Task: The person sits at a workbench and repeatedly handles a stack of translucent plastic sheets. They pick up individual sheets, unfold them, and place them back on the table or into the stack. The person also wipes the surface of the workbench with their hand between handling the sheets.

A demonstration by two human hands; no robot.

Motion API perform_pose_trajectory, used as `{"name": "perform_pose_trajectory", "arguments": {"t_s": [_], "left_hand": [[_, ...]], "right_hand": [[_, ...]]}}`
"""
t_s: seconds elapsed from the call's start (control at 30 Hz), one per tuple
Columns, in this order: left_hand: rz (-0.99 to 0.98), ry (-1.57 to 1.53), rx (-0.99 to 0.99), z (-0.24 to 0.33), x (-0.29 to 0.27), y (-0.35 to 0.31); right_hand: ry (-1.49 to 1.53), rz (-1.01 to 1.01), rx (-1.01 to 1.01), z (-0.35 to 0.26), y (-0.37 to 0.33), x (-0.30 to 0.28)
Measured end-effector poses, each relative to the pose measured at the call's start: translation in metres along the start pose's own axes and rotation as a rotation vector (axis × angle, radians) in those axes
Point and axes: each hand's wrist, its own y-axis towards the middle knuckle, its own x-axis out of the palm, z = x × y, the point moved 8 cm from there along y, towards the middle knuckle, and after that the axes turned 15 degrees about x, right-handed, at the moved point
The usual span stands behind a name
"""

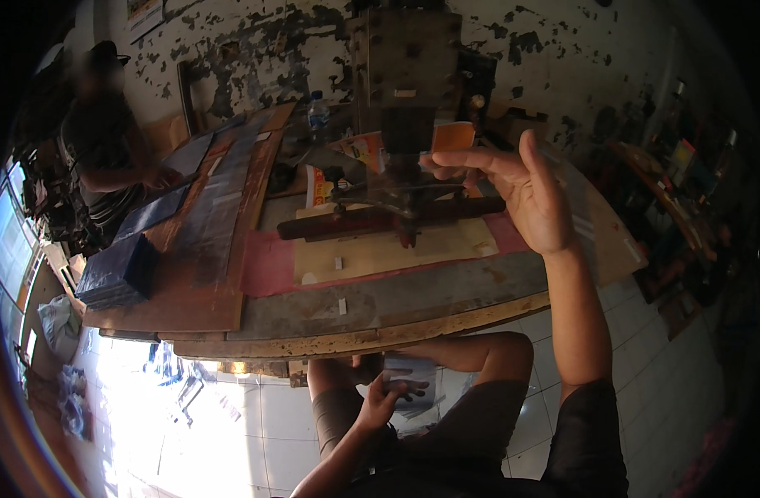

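My right hand (536,203) is raised over the right side of the bench, in front of a dark metal press (405,58). Its fingers stretch left toward the press column and the thumb points up, apart from them. Nothing shows in its palm. Low over my lap, my left hand (381,404) holds a clear plastic sheet (409,369), with dark finger shapes showing against it. Under the press, a dark red crossbar (359,222) lies above a yellowish board (388,259) on a pink sheet (268,264).
The worn workbench (371,319) curves in front of my knees. On its left, a brown board (180,311) carries a stack of dark blue sheets (114,274). Another person (106,149) stands there, a hand on the sheets. A plastic bottle (317,112) stands at the back.
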Motion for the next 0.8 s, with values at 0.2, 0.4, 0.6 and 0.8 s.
{"name": "perform_pose_trajectory", "arguments": {"t_s": [0.2, 0.4, 0.6, 0.8], "left_hand": [[0.021, 0.006, -0.018, -0.001, -0.004, 0.001], [0.016, -0.003, -0.021, -0.001, -0.005, 0.007], [0.038, 0.252, 0.012, -0.004, -0.035, 0.026], [0.099, 0.167, 0.025, -0.001, -0.051, 0.043]], "right_hand": [[-0.007, -0.005, -0.007, 0.003, 0.003, 0.0], [0.169, -0.034, 0.001, 0.006, -0.003, 0.002], [0.343, -0.514, 0.185, 0.082, -0.109, 0.113], [-0.357, -0.591, 1.07, 0.34, -0.327, 0.233]]}}
